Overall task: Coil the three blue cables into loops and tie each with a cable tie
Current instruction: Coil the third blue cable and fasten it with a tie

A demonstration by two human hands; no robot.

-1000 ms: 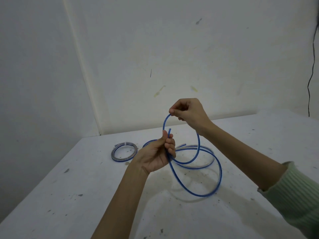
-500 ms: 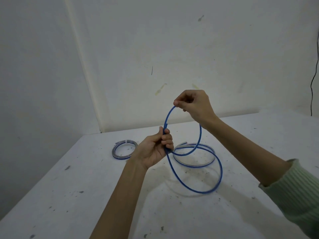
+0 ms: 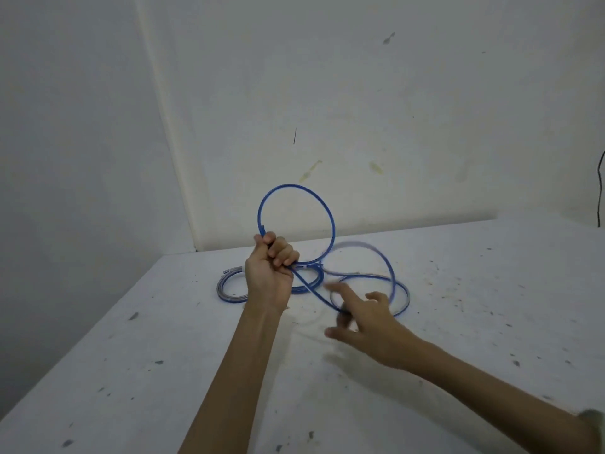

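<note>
My left hand point(image 3: 270, 273) grips a blue cable point(image 3: 331, 217) in its fist above the white table point(image 3: 157, 355). From the fist the cable stands up in one round loop, then trails down to the right over the table. My right hand point(image 3: 363, 317) is blurred, low over the table with fingers spread, touching the trailing strand; no clear grip shows. A coiled blue-grey cable point(image 3: 225, 290) lies flat behind my left wrist, partly hidden. Another flat coil point(image 3: 406, 298) lies behind my right hand.
The table sits in a corner between two pale walls point(image 3: 360, 109). A thin black wire point(image 3: 599, 191) hangs down the wall at the far right. The tabletop is speckled with dark marks.
My right hand has let go of the top of the loop and dropped down to the trailing strand. The loop now stands free above my left fist, which has moved left.
</note>
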